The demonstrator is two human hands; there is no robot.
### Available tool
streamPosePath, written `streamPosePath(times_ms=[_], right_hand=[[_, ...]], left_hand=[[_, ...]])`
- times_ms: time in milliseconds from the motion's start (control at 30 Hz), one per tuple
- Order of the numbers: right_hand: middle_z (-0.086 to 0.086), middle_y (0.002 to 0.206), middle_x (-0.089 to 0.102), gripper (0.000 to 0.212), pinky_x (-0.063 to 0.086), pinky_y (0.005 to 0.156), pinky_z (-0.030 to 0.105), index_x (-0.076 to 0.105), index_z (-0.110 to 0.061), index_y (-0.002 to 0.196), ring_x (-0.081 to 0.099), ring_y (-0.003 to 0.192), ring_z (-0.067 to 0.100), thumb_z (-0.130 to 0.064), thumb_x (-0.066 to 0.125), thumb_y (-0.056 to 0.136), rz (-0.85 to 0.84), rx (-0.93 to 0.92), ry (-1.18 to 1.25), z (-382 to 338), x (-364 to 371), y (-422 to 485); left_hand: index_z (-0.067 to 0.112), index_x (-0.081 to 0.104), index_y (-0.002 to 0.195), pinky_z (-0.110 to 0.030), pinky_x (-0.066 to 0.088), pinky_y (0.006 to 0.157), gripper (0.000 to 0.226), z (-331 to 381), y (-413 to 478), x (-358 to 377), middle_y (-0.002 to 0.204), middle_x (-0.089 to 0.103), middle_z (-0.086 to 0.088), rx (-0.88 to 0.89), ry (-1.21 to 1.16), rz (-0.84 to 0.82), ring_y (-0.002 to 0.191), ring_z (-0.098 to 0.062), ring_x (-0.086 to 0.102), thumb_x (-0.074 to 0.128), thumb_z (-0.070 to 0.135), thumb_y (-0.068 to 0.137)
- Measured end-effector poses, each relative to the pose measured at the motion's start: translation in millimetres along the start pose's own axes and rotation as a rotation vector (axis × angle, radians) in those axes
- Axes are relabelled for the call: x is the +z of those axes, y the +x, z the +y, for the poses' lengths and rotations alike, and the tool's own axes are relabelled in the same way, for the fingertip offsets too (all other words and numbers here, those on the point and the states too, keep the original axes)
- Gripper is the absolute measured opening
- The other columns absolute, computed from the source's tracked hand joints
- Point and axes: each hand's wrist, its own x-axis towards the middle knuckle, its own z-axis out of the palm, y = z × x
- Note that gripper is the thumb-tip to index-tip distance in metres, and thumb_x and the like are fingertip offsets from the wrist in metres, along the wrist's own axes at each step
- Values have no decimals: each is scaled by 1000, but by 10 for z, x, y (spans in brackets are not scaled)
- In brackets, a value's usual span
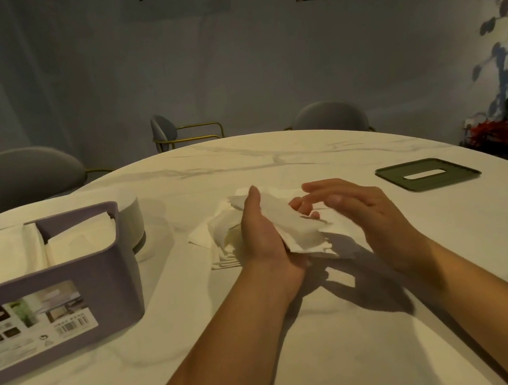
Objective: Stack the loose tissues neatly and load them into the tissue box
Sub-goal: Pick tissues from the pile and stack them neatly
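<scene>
A loose pile of white tissues (219,232) lies on the marble table (297,332) in the middle. My left hand (259,233) stands on its edge with straight fingers, pressed against the left side of a folded tissue (295,222). My right hand (355,208) hovers over the right side of that tissue with relaxed, spread fingers; whether it touches is unclear. The purple tissue box (76,299) stands open at the left, with white tissues (75,241) inside. Its dark green lid (428,178) with a slot lies flat at the right.
A round white object (133,221) sits behind the purple box. Grey chairs (15,181) ring the far side of the table. Plants and red flowers (493,131) stand at the right.
</scene>
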Motion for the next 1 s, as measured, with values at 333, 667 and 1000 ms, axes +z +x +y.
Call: streamPosePath(times_ms=[333, 667, 1000], right_hand=[[1, 118, 56, 16, 38, 47, 6, 60, -18, 110, 52, 77, 3, -19, 55, 95, 335, 398, -181, 422, -115, 225], [-3, 152, 32, 56, 31, 109, 35, 35, -26, 143, 34, 136, 22, -30, 59, 92, -226, 360, -566, 667, -6, 795], [1, 134, 53, 38, 40, 100, 43, 54, -23, 127, 52, 113, 25, -44, 47, 96, -190, 304, -775, 715, 100, 969]], left_hand=[[16, 53, 122, -47, 50, 90, 70, 246, 122, -160, 113, 64, -12, 84, -226, 43, 101, -28, 62, 34, 73, 86], [14, 54, 127, -42, 50, 76, 72, 245, 203, -153, 111, 64, -10, 43, -183, 46, 91, -26, 62, 31, 70, 89], [13, 52, 129, -43, 49, 86, 72, 253, 237, -150, 123, 60, -13, 68, -142, 43, 106, -30, 60, 29, 69, 90]])
